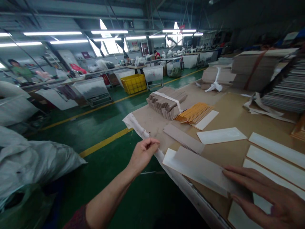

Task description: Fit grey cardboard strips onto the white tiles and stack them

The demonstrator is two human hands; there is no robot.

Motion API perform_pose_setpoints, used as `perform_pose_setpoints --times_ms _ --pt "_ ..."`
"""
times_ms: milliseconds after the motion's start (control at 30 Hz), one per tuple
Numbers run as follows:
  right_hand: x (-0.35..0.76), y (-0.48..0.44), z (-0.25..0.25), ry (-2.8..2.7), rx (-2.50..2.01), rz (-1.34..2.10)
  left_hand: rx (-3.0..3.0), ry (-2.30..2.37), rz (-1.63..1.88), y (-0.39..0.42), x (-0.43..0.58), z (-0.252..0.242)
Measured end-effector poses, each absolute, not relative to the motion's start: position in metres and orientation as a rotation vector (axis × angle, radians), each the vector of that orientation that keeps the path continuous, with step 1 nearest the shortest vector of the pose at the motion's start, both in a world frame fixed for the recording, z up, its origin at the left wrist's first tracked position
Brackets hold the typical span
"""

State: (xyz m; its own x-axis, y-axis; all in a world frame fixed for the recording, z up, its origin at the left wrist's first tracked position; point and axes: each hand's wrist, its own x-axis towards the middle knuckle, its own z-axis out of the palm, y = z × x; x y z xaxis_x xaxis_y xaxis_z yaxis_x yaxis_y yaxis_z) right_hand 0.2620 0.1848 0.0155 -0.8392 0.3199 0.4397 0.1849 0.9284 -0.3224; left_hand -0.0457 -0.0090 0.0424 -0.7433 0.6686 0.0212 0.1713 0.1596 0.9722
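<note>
My left hand (145, 151) hangs just off the table's near edge, thumb and fingers pinched together; whatever may be between them is hidden. On the right, my right hand (269, 194) grips the end of a grey cardboard strip (202, 163), fingers along one side and thumb at the other. Under that strip lies a white strip (170, 157), its left end and lower edge showing. Another grey strip (183, 138) rests flat just beyond. More white strips (274, 162) lie side by side near my right hand, and a single white strip (221, 135) is farther back.
A tied bundle of grey cardboard pieces (166, 101) and a fanned stack of orange-brown strips (195, 113) sit farther up the table (228, 109). Tall board stacks (250, 68) stand behind. Left are a white sack (43, 159), a yellow crate (133, 84) and a person (21, 71).
</note>
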Motion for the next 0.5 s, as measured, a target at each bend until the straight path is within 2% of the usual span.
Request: perform_pose_setpoints --times_ms 167,500 --pt "0.247 0.188 0.006 -2.587 -0.244 0.296 0.624 1.975 1.575 -0.016 -0.021 0.019" --pt "0.241 0.190 -0.002 -2.573 -0.112 0.208 0.451 1.802 1.566 -0.012 -0.006 0.011"
